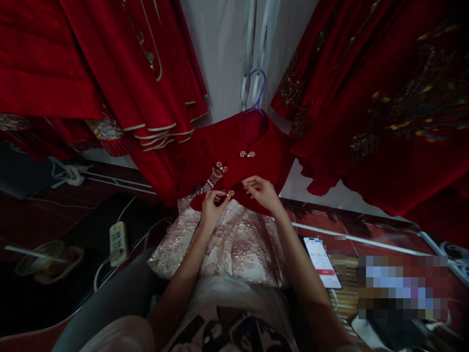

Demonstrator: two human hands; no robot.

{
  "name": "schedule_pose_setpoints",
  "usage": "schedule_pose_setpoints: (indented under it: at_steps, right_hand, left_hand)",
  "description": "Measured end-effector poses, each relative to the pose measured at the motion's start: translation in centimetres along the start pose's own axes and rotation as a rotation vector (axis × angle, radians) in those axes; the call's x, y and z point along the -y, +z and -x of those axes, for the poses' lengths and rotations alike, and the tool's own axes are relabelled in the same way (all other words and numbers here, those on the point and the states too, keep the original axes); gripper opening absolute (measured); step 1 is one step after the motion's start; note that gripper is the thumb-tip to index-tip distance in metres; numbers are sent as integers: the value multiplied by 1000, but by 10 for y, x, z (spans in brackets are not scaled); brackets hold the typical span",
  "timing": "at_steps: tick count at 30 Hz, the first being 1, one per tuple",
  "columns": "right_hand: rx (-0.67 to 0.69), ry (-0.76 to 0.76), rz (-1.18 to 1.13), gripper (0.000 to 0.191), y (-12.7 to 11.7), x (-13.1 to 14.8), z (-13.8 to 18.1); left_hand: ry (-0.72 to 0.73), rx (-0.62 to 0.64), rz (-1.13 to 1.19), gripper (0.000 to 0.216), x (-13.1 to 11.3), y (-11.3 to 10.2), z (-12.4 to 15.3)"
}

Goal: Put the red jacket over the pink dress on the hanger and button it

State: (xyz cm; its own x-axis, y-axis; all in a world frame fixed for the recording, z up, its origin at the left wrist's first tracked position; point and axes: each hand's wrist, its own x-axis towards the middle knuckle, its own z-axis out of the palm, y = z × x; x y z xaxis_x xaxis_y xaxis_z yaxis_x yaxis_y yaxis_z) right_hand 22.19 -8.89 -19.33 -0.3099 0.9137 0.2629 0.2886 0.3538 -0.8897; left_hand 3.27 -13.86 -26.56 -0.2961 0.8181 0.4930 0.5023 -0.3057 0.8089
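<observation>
A red jacket (pixel 234 139) hangs in front of me on a purple hanger (pixel 261 93), its lower part reaching my lap. Two beaded flower buttons (pixel 247 154) sit below its collar, and a tasselled beaded ornament (pixel 216 174) is on its left side. At the lower front, my left hand (pixel 213 208) pinches the garment beside another beaded flower button (pixel 230 193). My right hand (pixel 263 193) is just to the right, over the red cloth, thumb and fingertips closed together; anything thin between them is too small to see. Under the jacket, a pale brocade skirt (pixel 220 239) with gold sheen covers my lap.
Red garments (pixel 146 98) hang at left, with more embroidered ones (pixel 395 107) at right. A lit phone (pixel 322 264) lies at lower right beside a pixelated area. A power strip (pixel 118 242) and a plastic bowl (pixel 47 261) rest on a dark surface at left.
</observation>
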Motion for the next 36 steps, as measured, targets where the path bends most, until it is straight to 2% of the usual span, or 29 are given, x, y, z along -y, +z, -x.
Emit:
schedule_pose_setpoints:
  at_steps: [4,8,12,21,24,28,30,32,36]
  right_hand:
    - [126,-26,55,22,21,-7,1]
    - [132,-5,11,19,39,-14,-1]
    - [117,30,-23,14,42,-20,-1]
    - [89,90,-46,12,47,-18,-1]
    - [165,86,-85,16,35,-14,-1]
    - [424,117,-198,23,0,-4,2]
    - [521,138,-227,25,-16,3,5]
    - [561,140,-239,25,-27,9,8]
    - [532,125,-242,24,-30,14,11]
  left_hand:
    - [3,-9,38,17,-2,1,1]
    - [-77,34,136,23,-2,0,1]
    - [-195,38,265,27,0,2,0]
    - [-208,-7,303,24,3,6,1]
    - [-246,-3,376,22,-2,3,-11]
    - [-319,-55,581,28,-14,-2,-46]
    - [-351,-39,689,31,-22,-2,-62]
    - [-413,20,789,30,-30,-1,-72]
    - [-519,104,943,28,-39,2,-76]
